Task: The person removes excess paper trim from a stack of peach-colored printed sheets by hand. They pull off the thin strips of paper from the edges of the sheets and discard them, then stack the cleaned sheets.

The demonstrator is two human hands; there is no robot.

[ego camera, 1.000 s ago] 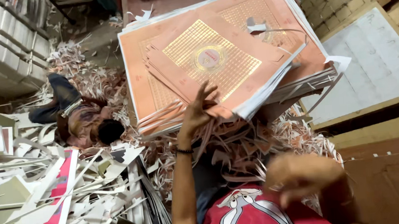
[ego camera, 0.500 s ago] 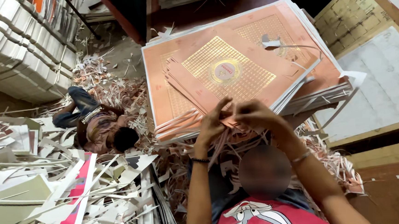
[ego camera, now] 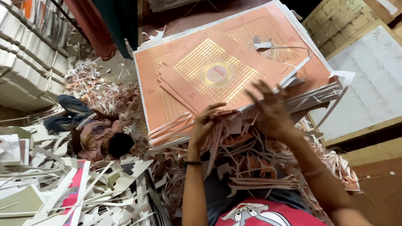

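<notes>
My left hand grips the near edge of the pink sheets stacked before me. My right hand, fingers spread, rests on the same edge above paper trimmings. A person lies among the scraps at left.

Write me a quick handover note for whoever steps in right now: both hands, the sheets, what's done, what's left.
Left hand: fingers curled on the near edge of the loose pink die-cut sheets.
Right hand: open, fingers spread over the same edge.
Sheets lie askew atop the stack of pink printed sheets.
Done: trimmed paper strips hang and pile below the stack.
Left: loose sheets not yet lifted or squared.
Another person lies among the paper scraps.
</notes>
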